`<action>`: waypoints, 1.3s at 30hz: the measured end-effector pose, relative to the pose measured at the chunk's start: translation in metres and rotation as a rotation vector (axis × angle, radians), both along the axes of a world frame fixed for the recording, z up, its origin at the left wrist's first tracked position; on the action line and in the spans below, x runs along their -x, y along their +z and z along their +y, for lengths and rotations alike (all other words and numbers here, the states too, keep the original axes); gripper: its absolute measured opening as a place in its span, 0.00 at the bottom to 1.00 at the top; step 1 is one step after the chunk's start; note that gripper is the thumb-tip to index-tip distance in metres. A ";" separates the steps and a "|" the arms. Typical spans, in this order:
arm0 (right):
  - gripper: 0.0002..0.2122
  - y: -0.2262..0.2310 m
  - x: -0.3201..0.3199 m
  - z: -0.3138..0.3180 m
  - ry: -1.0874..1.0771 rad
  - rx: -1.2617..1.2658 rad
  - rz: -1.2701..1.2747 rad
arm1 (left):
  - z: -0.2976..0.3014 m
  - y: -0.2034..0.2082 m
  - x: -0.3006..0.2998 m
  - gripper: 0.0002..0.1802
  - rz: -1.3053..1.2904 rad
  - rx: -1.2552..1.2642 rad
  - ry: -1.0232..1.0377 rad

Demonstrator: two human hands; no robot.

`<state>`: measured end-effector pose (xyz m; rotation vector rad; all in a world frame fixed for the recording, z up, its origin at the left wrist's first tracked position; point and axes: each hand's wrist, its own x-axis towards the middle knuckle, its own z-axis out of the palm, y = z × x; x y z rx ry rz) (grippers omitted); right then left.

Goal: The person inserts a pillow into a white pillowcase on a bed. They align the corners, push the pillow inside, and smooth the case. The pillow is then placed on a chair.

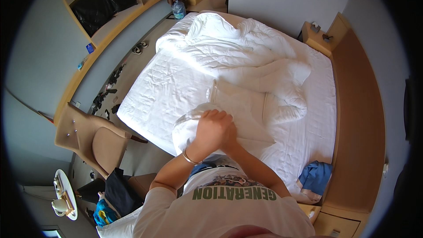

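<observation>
My left hand [213, 128], with a bangle on its wrist, is closed over the near edge of the bed. Pressed against it is my right hand [230, 137], also closed and partly hidden behind the left. Both appear to grip a bunched white cloth [187, 128], which bulges out to the left of my hands; the exact grip is hidden under the fingers. Just beyond, a flatter piece of white fabric [242, 103] with a seamed edge spreads over the mattress. A rumpled white duvet [246, 48] lies heaped across the far half of the bed [154, 83].
A tan chair [108, 143] stands left of the bed, near a bench with dark cloth [123, 189]. A round tray [66, 194] holds a kettle. Folded blue fabric [316, 176] sits at the bed's right corner, beside the wooden headboard [359, 105]. Shoes [139, 47] lie on the floor.
</observation>
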<state>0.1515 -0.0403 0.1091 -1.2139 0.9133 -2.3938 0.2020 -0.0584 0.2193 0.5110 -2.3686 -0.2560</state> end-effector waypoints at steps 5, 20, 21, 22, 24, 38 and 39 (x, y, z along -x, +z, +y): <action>0.11 0.001 0.015 0.009 -0.389 -0.575 0.643 | 0.028 0.012 0.011 0.05 0.028 0.166 -0.105; 0.16 0.042 0.068 0.041 -0.300 -0.519 0.444 | -0.005 0.008 -0.033 0.19 0.194 -0.255 0.375; 0.17 0.040 0.068 0.041 -0.317 -0.534 0.456 | -0.019 0.007 -0.039 0.18 0.178 -0.544 0.113; 0.17 0.038 0.067 0.042 -0.337 -0.545 0.475 | -0.020 0.001 -0.038 0.16 0.228 -1.016 0.053; 0.19 0.034 0.065 0.044 -0.242 -0.566 0.419 | -0.028 -0.006 -0.033 0.11 0.328 -0.696 -0.126; 0.22 0.067 0.076 0.050 -0.239 -0.565 0.394 | -0.055 0.070 0.023 0.07 -0.283 -0.620 -0.404; 0.23 0.067 0.079 0.049 -0.256 -0.589 0.422 | -0.057 0.072 0.029 0.08 -0.354 -0.628 -0.419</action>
